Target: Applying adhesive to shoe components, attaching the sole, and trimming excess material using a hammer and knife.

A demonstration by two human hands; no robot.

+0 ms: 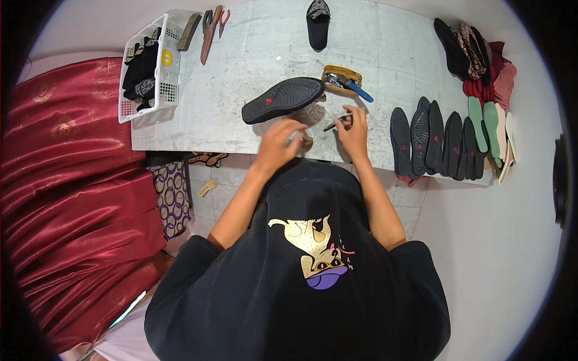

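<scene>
A black shoe sole (283, 99) lies tread side up in front of me, with a small red mark near its left end. My left hand (280, 144) is just nearer to me than the sole, slightly blurred. Its fingers and thumb are apart, and I see nothing in them. To the right of the sole, my right hand (354, 132) is closed on a slim dark pen-like tool (337, 123). A brownish piece (307, 142), its kind unclear, shows beside my left fingers.
Beyond my right hand stands a yellowish tub (341, 77) with a blue-handled brush (359, 90). A finished black slipper (318, 27) lies at the far edge. Several soles (453, 144) line the right edge. A white basket (168, 72), scissors (208, 39) and pliers (223, 23) occupy the left.
</scene>
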